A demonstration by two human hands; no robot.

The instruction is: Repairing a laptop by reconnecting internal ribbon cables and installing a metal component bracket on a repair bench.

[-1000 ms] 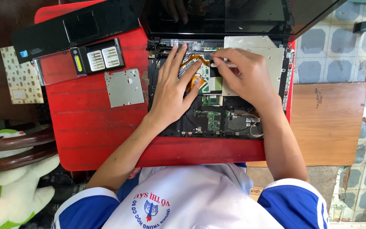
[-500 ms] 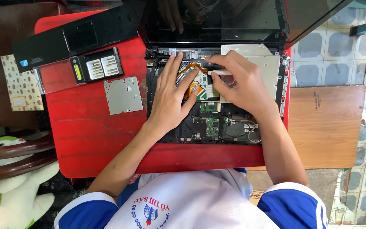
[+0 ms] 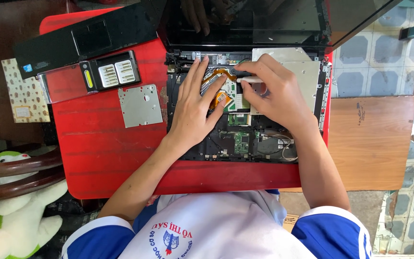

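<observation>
An opened laptop [image 3: 245, 139] with its boards and wires bare lies on a red table [image 3: 106, 158], its dark screen [image 3: 264, 21] tilted up at the back. My left hand [image 3: 195, 108] rests flat on the laptop's insides, fingers spread beside a copper heat pipe and orange ribbon cable [image 3: 219, 86]. My right hand [image 3: 274, 91] grips a small white-handled screwdriver [image 3: 250, 80], its tip pointing left toward the copper part, over the silver optical drive [image 3: 307, 64].
A black palm-rest cover [image 3: 87, 38], a clear-lidded screwdriver bit case [image 3: 106, 74] and a grey metal plate [image 3: 140, 105] lie on the table's left half. A wooden board [image 3: 372, 141] sits to the right, a chair back and green-white plush toy [image 3: 10, 216] at lower left.
Both hands stay on the laptop's insides; my right hand has shifted slightly left with the screwdriver. The view has drifted a little.
</observation>
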